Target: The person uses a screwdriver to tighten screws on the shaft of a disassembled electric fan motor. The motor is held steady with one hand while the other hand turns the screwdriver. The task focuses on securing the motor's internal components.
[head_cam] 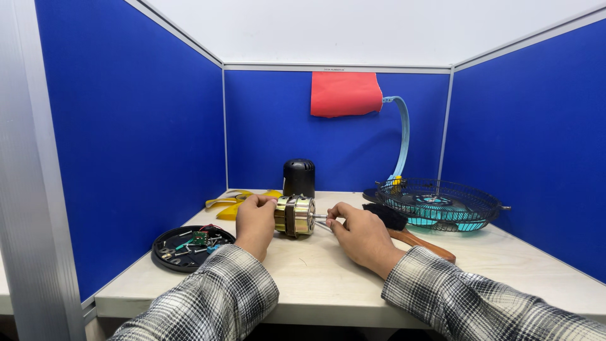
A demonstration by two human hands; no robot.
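Note:
A brass-coloured fan motor [295,215] with a dark band lies on its side on the pale desk [315,278], its steel shaft pointing right. My left hand [254,223] grips the motor's left end. My right hand [358,233] pinches the shaft tip with thumb and forefinger. Both forearms wear a black-and-white plaid shirt.
A black round tray [165,257] with screws and a small circuit board sits at the left. A black motor cover [298,177] stands behind. Wire fan guards with teal blades [439,203], a wooden-handled brush [416,241], yellow strips [228,203] and a lamp with a red cloth [344,93] are around. Blue partitions enclose the desk.

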